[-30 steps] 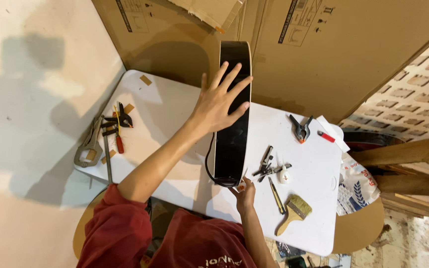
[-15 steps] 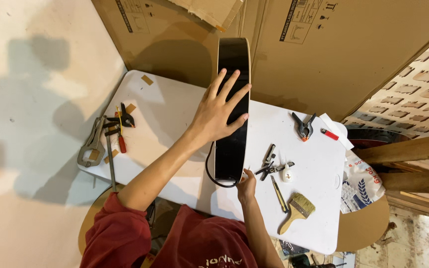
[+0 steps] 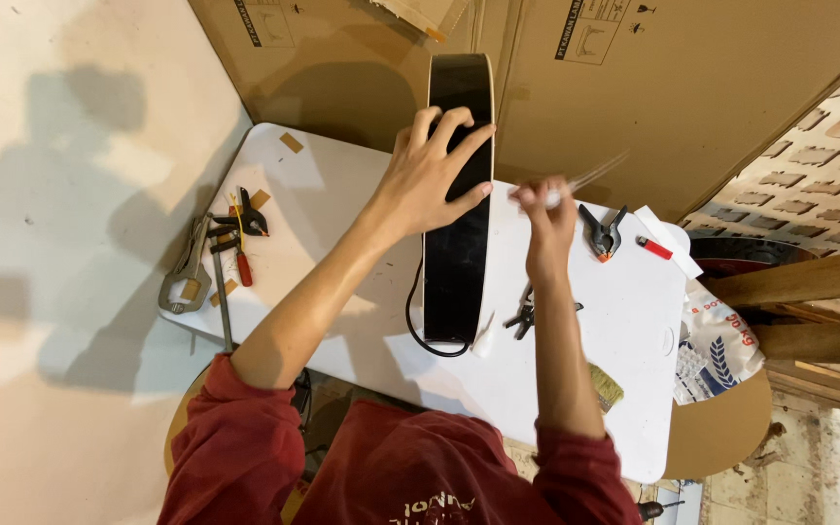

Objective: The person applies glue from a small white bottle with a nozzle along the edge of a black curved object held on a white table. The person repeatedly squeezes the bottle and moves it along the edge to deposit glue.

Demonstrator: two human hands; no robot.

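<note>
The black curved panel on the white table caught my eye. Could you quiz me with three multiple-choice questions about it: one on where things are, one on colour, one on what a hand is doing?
1. Where does the left hand rest?
A. on the upper part of the black curved panel
B. on the locking pliers
C. on the cardboard

2. What colour are the person's sleeves?
A. blue
B. dark red
C. white

3. What is the state of the right hand?
A. flat and empty on the white table
B. raised, fingers pinching a thin pale tool
C. gripping the small clamp

Answers: 1 A, its fingers spread over the panel's top. 2 B, both sleeves show dark red. 3 B, the hand is lifted beside the panel with a blurred thin tool sticking out.
</note>
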